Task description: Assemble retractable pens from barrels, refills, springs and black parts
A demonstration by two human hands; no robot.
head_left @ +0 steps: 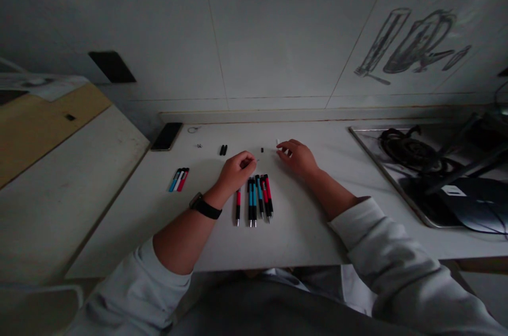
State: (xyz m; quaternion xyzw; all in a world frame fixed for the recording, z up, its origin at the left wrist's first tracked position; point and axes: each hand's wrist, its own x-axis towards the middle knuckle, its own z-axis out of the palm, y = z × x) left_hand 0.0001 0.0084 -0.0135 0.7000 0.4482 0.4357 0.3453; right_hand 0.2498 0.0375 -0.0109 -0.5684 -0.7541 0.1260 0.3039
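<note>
My left hand [238, 165] is closed above the row of pens, and whatever its fingers hold is too small to make out. My right hand [297, 156] pinches a small white piece [277, 142] at its fingertips. Below my hands lie several pens in a row: a red and black pen [238, 206] on the left, blue and black pens [252, 202] in the middle and red ones [267, 196] on the right. Between and beyond the hands is a tiny black part [262, 150]. Two black grips [223, 150] lie behind my left hand.
Blue, white and red pen barrels [179, 180] lie at the left. Small metal bits [199, 145], a ring [193, 129] and a phone [167, 136] are toward the back left. A gas stove [400, 166] borders the right, with a dark round lid-like object [472, 203] on it.
</note>
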